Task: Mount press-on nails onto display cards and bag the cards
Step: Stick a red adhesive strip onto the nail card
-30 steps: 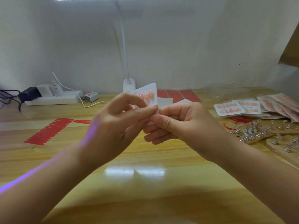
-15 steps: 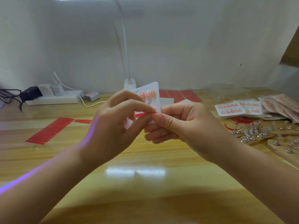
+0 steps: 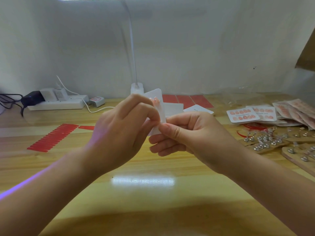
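Observation:
I hold a white display card (image 3: 157, 97) upright above the middle of the wooden table; a few pink press-on nails (image 3: 156, 101) show on it beside my fingers. My left hand (image 3: 122, 132) curls over the card's face, thumb and fingers pinching near its right edge. My right hand (image 3: 189, 133) pinches the card's lower right edge between thumb and forefinger. Much of the card is hidden behind my left hand. Finished cards (image 3: 242, 114) with two rows of pink nails lie at the right.
Red adhesive strips (image 3: 52, 137) lie at the left, red sheets (image 3: 187, 100) and blank white cards (image 3: 197, 109) behind my hands. Bagged cards (image 3: 296, 111) and wooden boards with silver nail stands (image 3: 265, 142) fill the right. A power strip (image 3: 56, 103) and lamp base (image 3: 137, 88) stand by the wall.
The card has turned more edge-on to me, so fewer nails show. My left fingers have curled further over its face; the red strip seen between my fingers half a second ago is out of sight.

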Motion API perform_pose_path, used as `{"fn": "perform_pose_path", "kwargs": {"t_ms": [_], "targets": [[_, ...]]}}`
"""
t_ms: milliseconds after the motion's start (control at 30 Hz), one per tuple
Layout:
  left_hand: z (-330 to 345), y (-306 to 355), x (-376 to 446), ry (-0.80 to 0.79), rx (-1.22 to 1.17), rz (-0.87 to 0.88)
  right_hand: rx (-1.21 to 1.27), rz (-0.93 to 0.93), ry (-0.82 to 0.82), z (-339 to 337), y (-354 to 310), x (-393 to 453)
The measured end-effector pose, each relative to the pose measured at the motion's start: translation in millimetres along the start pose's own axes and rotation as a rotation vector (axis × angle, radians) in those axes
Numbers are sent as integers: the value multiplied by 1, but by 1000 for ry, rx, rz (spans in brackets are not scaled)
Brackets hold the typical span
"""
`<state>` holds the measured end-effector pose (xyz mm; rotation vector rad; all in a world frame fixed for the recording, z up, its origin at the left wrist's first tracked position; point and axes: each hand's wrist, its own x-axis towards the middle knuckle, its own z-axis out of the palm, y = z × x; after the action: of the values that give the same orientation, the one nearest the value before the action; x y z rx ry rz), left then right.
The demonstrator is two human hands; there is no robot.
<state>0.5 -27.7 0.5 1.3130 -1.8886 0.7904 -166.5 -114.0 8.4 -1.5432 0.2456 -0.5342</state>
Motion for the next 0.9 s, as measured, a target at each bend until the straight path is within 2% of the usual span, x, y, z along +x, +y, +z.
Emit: {"fn": "perform_pose_path", "kwargs": {"t_ms": [167, 333, 400, 467, 533, 600, 700, 900], "targets": [[3, -2, -1, 80, -45, -55, 89, 41, 29, -5, 2, 2], [3, 0, 2, 196, -175, -236, 125, 54, 59, -13, 7, 5], [3, -3, 5, 263, -298, -349, 151, 63, 86, -18, 9, 7], [0, -13, 7, 369, -455, -538, 168, 72, 128, -23, 13, 8], [-5, -30, 8, 408, -447, -698, 163, 86, 170, -28, 18, 11], [-11, -53, 6, 277, -364, -851, 146, 108, 216, -33, 25, 13], [-20, -82, -5, -29, -263, -1057, 124, 138, 294, -36, 35, 14], [-27, -119, -26, -415, 123, -1063, 59, 189, 353, -30, 47, 12]]}}
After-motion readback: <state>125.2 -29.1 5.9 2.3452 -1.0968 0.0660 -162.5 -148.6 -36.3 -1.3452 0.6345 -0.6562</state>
